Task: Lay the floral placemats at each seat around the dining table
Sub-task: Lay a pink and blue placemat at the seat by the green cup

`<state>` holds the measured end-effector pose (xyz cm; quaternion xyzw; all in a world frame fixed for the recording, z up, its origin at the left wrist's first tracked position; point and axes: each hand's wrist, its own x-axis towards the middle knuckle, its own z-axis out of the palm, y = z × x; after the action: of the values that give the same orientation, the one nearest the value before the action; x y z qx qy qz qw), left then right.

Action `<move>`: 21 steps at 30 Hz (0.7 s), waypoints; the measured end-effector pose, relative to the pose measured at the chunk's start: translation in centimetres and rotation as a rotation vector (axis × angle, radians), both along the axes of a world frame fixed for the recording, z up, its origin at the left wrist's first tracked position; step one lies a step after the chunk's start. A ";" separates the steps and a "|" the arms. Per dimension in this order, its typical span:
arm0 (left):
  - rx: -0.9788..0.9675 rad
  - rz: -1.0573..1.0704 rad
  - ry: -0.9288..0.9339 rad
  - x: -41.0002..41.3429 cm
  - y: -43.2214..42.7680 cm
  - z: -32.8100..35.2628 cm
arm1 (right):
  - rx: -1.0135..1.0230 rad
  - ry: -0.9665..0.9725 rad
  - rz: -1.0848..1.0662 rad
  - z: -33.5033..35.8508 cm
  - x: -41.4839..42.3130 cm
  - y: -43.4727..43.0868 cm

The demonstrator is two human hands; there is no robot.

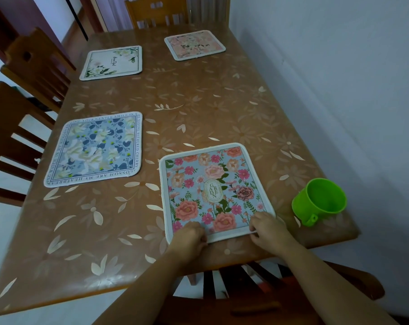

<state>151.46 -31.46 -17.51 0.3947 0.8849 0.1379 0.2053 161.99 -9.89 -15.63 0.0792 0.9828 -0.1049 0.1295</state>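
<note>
A pink-rose placemat (213, 188) with a pale blue ground lies flat at the near end of the brown dining table (175, 102). My left hand (190, 235) pinches its near left corner with curled fingers. My right hand (268, 227) pinches its near right corner. A blue-and-white floral placemat (95, 148) lies at the left side. A white placemat with green leaves (112, 62) sits further back on the left. A peach floral placemat (194, 45) lies at the far end.
A green plastic cup (319, 201) stands near the table's right corner, close to the white wall (339, 66). Wooden chairs stand along the left (18, 127), at the far end (156, 12) and just below my arms (245, 299).
</note>
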 end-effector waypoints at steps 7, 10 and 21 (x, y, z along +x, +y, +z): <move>-0.047 -0.021 -0.006 -0.2 -0.3 0.1 | -0.037 -0.046 0.054 0.1 0.2 -0.4; -0.070 -0.026 0.001 -0.1 -0.3 0.4 | -0.031 -0.031 0.070 0.2 0.5 -0.2; -0.090 0.000 -0.037 -0.1 -0.7 1.7 | -0.012 -0.013 0.032 0.2 0.7 0.2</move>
<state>151.41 -32.20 -15.82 0.3826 0.8862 0.1052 0.2391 162.68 -9.65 -15.41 0.0633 0.9824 -0.1084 0.1381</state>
